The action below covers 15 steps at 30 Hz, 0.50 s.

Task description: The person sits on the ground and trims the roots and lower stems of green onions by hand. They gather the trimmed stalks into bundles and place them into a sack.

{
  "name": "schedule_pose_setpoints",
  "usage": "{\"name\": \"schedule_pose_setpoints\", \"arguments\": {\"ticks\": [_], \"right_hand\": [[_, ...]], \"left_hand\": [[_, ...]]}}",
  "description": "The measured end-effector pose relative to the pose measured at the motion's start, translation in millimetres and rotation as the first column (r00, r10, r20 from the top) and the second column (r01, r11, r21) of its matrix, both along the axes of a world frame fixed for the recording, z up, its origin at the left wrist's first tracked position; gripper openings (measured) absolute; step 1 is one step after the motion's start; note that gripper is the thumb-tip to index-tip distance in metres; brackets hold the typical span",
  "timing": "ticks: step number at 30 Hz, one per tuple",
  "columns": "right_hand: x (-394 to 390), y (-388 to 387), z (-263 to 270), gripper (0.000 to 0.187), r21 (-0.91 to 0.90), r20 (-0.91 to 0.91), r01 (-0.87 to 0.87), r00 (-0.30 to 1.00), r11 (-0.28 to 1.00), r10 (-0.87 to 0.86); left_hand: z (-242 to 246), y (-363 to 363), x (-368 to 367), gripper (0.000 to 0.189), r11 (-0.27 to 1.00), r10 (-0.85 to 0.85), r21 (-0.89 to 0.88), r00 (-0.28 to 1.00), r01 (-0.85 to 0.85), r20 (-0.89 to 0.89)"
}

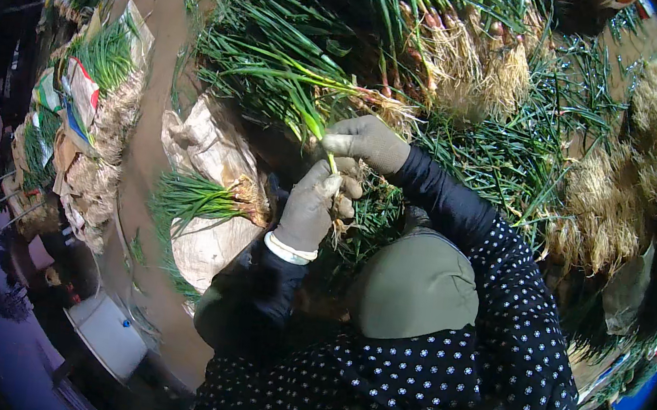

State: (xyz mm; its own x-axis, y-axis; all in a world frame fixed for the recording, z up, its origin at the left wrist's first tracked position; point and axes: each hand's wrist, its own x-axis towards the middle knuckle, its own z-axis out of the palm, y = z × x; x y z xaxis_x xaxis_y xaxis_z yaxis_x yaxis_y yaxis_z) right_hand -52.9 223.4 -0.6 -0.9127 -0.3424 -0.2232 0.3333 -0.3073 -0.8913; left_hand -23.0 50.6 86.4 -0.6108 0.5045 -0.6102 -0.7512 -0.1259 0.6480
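Observation:
Both of my hands wear grey knit gloves and meet in front of my knees. My left hand (310,203) pinches the pale lower stem of a green onion (316,122). Just above it, my right hand (368,143) grips the same plant between thumb and fingers. Its green leaves point up and to the left; the root end is mostly hidden by my left hand. Beyond my hands lies a loose heap of green onions (273,49) with long leaves. Left of my left hand, a small bunch of green onions (209,198) with brownish roots rests on a pale sack (209,252).
More rooted onions (470,58) lie at the top. Cut green leaves (490,156) litter the ground at right, beside piled pale roots (598,209). Bunches on sacks (95,138) line the far left across a muddy strip (160,67). A white box (107,335) stands lower left.

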Motion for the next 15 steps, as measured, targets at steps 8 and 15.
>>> {"name": "schedule_pose_setpoints", "arguments": {"ticks": [8,15], "right_hand": [[65,100,15,0.026,0.970,0.057,-0.163,0.870,0.178,0.490],[123,184,33,0.039,0.960,0.281,-0.253,0.828,-0.124,0.485]], "left_hand": [[-34,-32,24,0.044,0.838,-0.275,-0.530,0.941,0.133,-0.199],[-40,51,-54,0.028,0.932,-0.170,-0.360,0.838,-0.034,-0.519]]}}
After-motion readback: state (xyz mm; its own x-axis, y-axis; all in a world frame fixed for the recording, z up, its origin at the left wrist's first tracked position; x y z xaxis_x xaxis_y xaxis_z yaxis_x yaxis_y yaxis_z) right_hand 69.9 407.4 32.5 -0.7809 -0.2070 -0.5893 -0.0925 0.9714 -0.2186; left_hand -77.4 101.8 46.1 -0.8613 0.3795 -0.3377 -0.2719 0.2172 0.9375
